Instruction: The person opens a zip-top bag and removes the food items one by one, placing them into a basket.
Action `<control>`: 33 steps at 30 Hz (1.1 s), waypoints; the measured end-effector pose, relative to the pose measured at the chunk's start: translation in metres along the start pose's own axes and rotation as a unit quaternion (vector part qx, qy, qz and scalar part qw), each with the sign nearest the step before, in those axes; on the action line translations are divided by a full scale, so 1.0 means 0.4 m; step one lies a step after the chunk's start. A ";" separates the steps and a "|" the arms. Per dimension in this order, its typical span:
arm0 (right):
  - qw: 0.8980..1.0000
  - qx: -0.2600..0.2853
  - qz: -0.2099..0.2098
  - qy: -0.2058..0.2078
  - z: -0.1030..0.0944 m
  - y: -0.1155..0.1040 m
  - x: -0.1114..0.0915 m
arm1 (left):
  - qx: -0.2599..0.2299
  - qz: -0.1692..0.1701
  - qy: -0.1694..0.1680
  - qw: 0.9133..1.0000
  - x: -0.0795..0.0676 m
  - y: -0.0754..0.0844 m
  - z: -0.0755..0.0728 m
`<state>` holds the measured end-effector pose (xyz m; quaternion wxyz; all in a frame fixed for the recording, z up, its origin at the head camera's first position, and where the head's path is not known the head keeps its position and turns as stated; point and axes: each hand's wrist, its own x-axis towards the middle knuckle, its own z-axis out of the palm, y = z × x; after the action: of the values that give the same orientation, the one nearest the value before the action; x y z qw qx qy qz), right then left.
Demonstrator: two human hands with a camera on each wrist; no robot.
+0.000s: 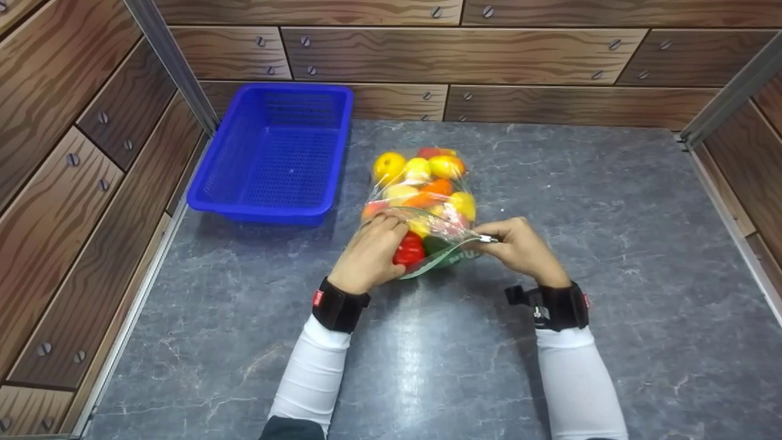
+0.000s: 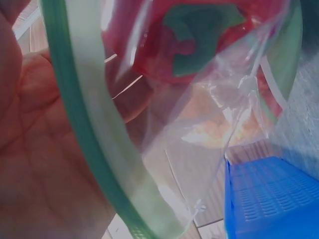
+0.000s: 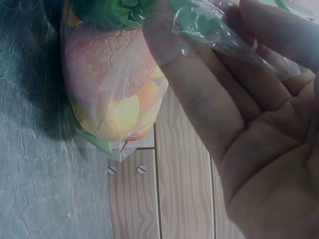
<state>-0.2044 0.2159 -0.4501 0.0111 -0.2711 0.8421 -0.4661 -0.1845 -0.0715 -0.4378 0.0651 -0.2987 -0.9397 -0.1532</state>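
A clear zip bag [image 1: 451,250] with a green-edged mouth lies on the table, full of toy-like fruit and vegetables. A red bell pepper [image 1: 410,249] and a dark green vegetable [image 1: 436,245] sit near its mouth, with yellow and orange fruit [image 1: 446,166] farther in. My left hand [image 1: 374,252] holds the left side of the mouth, the green strip [image 2: 82,124] crossing in front of its palm. At the mouth's right end, my right hand [image 1: 519,247] pinches the edge between thumb and fingers. Through the film, a pinkish fruit [image 3: 107,62] shows in the right wrist view.
A blue perforated basket [image 1: 263,215] stands to the left of the bag, by the back left corner. Wood-patterned panels [image 1: 467,55] wall in the grey marbled table [image 1: 617,244] at the back and sides.
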 end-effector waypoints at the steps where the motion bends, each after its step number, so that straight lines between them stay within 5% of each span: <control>1: 1.000 0.000 0.000 0.000 0.000 -0.001 0.001 | -0.002 0.000 0.002 1.000 -0.001 0.000 -0.001; 33: 1.000 0.001 0.020 -0.005 -0.007 -0.004 0.003 | -0.052 0.015 0.018 0.998 -0.023 0.013 -0.052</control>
<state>-0.2054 0.2167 -0.4470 0.0249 -0.2562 0.8471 -0.4650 -0.1734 -0.0791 -0.4187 0.0689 -0.3133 -0.9244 -0.2063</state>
